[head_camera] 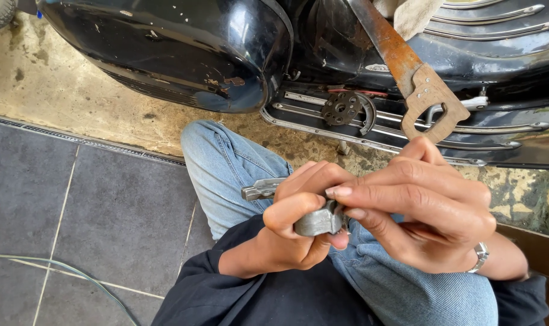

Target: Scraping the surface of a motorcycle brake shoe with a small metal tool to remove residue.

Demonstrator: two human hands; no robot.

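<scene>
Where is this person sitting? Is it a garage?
Probably an outdoor or porch repair spot, not clearly a garage: a black scooter stands on stained concrete, a rusty handsaw lies on its footboard, and both hands work a small metal part.

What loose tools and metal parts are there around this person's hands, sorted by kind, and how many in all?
Metal parts held in the hands: 1, a grey metal piece gripped by the left hand and touched by the right hand
Hand saws: 1, a rusty saw leaning on the black scooter
Round toothed metal parts: 1, a disc on the footboard
Finger rings: 1, a ring
Total: 4
</scene>
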